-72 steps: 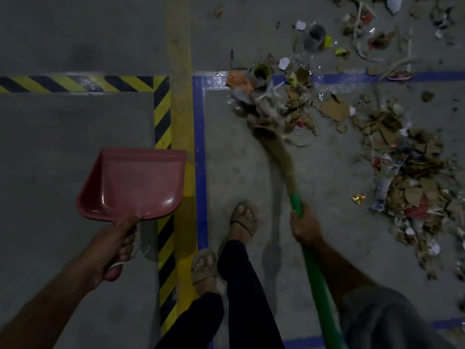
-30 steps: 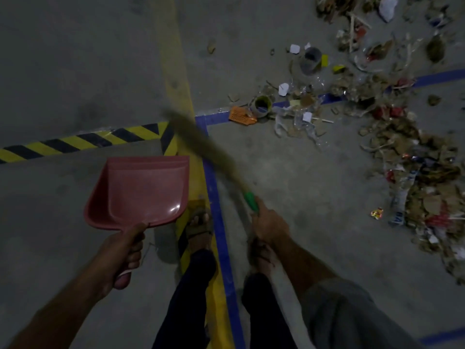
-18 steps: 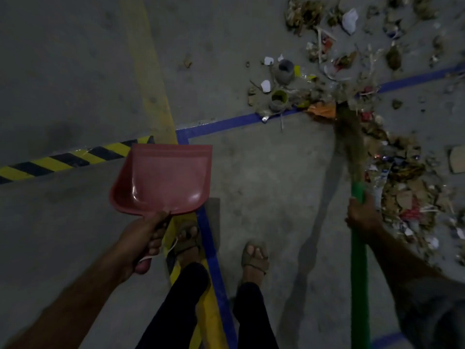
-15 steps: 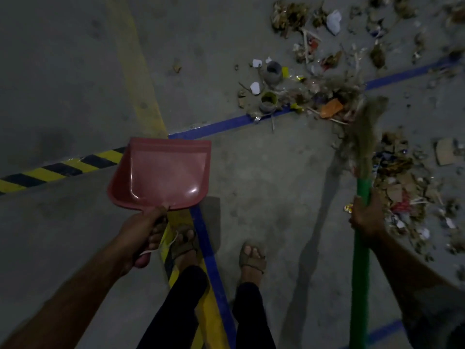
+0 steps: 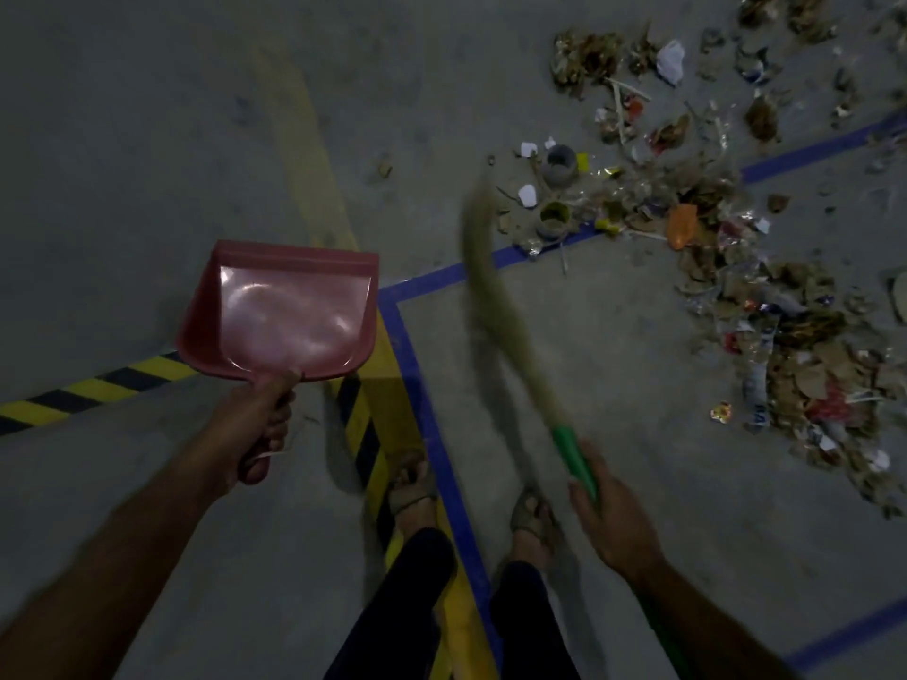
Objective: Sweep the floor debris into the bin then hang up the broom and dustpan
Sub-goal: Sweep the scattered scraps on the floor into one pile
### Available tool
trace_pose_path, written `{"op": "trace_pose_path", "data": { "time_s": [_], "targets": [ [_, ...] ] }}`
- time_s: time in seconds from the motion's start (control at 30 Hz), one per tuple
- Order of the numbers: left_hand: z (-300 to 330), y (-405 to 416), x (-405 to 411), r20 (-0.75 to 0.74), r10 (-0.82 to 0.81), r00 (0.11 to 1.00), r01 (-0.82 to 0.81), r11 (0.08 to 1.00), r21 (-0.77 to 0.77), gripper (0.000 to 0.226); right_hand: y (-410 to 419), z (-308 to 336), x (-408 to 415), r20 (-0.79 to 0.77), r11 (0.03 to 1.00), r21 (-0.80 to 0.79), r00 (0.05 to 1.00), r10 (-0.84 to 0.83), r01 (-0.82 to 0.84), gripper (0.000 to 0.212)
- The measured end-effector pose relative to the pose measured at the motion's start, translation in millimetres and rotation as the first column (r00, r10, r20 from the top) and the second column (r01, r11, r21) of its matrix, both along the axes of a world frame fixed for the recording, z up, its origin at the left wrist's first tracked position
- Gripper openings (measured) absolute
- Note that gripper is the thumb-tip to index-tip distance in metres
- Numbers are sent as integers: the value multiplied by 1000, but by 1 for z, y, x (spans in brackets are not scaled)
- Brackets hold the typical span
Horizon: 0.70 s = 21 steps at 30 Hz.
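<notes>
My left hand [image 5: 255, 429] grips the handle of a red dustpan [image 5: 284, 311], held above the floor with its mouth pointing away from me. My right hand [image 5: 613, 517] grips the green handle of a broom [image 5: 572, 451]. The broom's straw head [image 5: 486, 267] is blurred and reaches up and left, with its tip near the left edge of the debris [image 5: 765, 306]. The debris is a wide scatter of cardboard scraps, wrappers, paper bits and small cups over the right side of the grey floor. No bin is in view.
A blue tape line [image 5: 422, 385] runs beside a yellow stripe [image 5: 304, 154] and black-and-yellow hazard tape [image 5: 98, 385]. My two sandalled feet [image 5: 412, 488] stand at the blue corner. Bare concrete lies to the left and near me.
The broom head has swung from the right side of the debris back to the left, now blurred above the blue line. The dustpan stays held in my left hand.
</notes>
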<state>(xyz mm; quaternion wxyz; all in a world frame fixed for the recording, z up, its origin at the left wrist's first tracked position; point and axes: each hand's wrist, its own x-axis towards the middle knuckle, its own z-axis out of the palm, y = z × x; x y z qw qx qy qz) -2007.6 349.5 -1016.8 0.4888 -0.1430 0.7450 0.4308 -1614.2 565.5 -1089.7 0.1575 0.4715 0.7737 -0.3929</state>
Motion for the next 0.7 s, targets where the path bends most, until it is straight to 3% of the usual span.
{"op": "trace_pose_path", "data": {
  "time_s": [0.1, 0.17, 0.27, 0.3, 0.4, 0.5, 0.6, 0.7],
  "targets": [
    [6, -18, -15, 9, 28, 1000, -28, 999, -22, 33, -33, -21, -49, 153, 939, -159, 932, 328, -305, 62],
    [3, -28, -18, 23, 38, 999, -37, 998, -40, 33, -45, -32, -88, 157, 861, -204, 852, 499, -466, 64],
    [-11, -40, -14, 59, 23, 998, -20, 998, -54, 36, -46, -40, -137, 211, 740, -198, 709, 673, -643, 61],
    [-16, -41, -11, 75, 12, 997, -8, 998, -60, 38, -42, -48, -146, 196, 745, -217, 720, 666, -630, 58],
    [-28, -32, 1, 106, -40, 994, 47, 996, -72, 39, -20, -67, -151, 97, 885, -260, 902, 422, -386, 57],
    [-35, -10, 6, 115, -89, 989, 96, 994, -60, 41, 15, -79, -143, 145, 953, -290, 980, 138, -92, 65],
    [-41, 23, 6, 129, -131, 983, 137, 990, -39, 43, 63, -85, -135, 160, 962, -215, 978, -137, 170, 66],
    [-51, 66, 1, 126, -147, 981, 153, 987, -42, 42, 124, -104, -117, 197, 896, -92, 890, -411, 435, 59]
  ]
}}
